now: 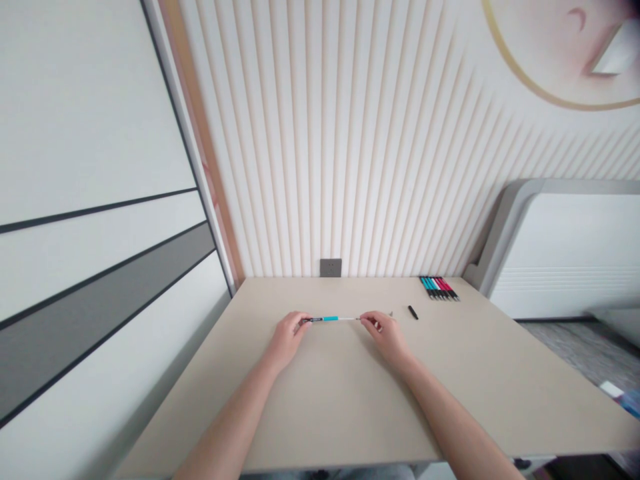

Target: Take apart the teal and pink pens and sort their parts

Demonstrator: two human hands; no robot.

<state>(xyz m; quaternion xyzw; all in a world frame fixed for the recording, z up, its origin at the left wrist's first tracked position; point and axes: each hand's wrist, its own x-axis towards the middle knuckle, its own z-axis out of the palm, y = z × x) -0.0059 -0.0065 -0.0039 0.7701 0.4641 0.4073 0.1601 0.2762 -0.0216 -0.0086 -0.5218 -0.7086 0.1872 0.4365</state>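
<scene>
Crosswise runs pen (329, 319), refill (349, 319) pointing right; left hand (289, 335) pinches pen's black end, right hand (387, 333) refill's tip.

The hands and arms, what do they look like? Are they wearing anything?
The left hand and right hand wear no gloves. The left forearm and right forearm are bare, with no sleeve, watch or bracelet showing. Both taper toward the wrists. Little details, like the nails, are too small to tell.

Both forearms (237, 403) stretch forward, left grip (290, 330) and right grip (383, 331) pinched, facing inward.
</scene>
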